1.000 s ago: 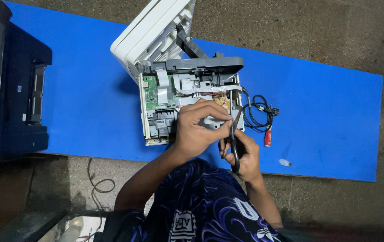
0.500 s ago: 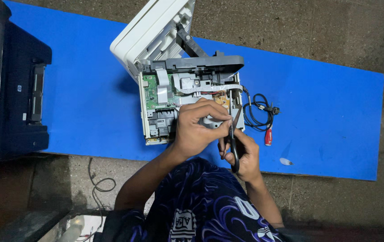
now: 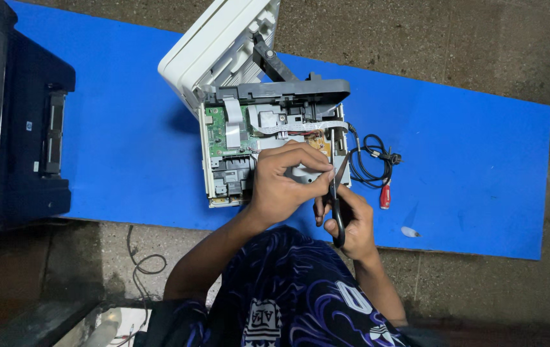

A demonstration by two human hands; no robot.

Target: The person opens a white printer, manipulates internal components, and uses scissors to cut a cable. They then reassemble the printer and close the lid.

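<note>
An opened white and grey printer [image 3: 243,96] lies on a blue mat [image 3: 468,160], its green circuit board [image 3: 218,132] and flat ribbon cables exposed. My left hand [image 3: 284,183] rests on the printer's lower right part, fingers curled over a small pale piece that is mostly hidden. My right hand [image 3: 347,222] grips black scissors [image 3: 336,199] by the handles, blades pointing up toward the printer's right edge, close to my left fingertips.
A black power cable [image 3: 371,160] with a red-handled tool [image 3: 385,195] lies right of the printer. A dark printer [image 3: 11,122] stands at the left edge. A small white scrap [image 3: 410,231] sits on the mat. Loose wire [image 3: 140,263] lies on the floor.
</note>
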